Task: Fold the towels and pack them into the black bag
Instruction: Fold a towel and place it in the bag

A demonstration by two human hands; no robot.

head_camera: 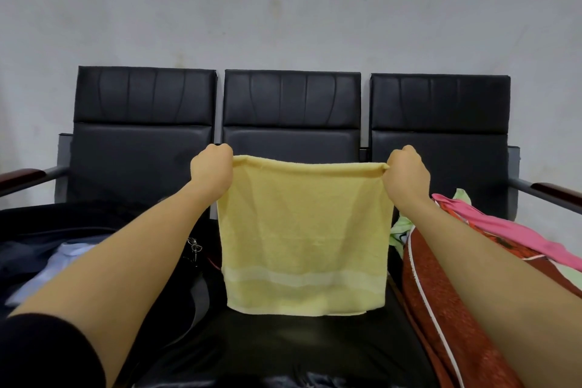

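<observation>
1. Head view, centre: a pale yellow towel (304, 230) hangs flat and doubled over, stretched by its top edge above the middle seat (283, 346) of a black three-seat bench; its lower hem, with a lighter woven band, reaches the seat cushion. Held taut and square like this, it is probably being lined up for the next fold.
2. Head view, 10 o'clock of the towel: the left hand (211, 171) is closed around the upper left corner, fingers curled and hidden behind the cloth.
3. Head view, 2 o'clock of the towel: the right hand (406, 172) pinches the upper right corner, thumb tip against the rolled edge.
4. Head view, 8 o'clock: the black bag (176, 268) lies open on the left seat, with a light blue folded cloth (59, 264) inside; near enough for packing.
5. Head view, 3 to 4 o'clock: a red cushion (441, 309) with white piping, topped by pink fabric (504, 230) and a green cloth (401, 228), likely the waiting pile.
</observation>
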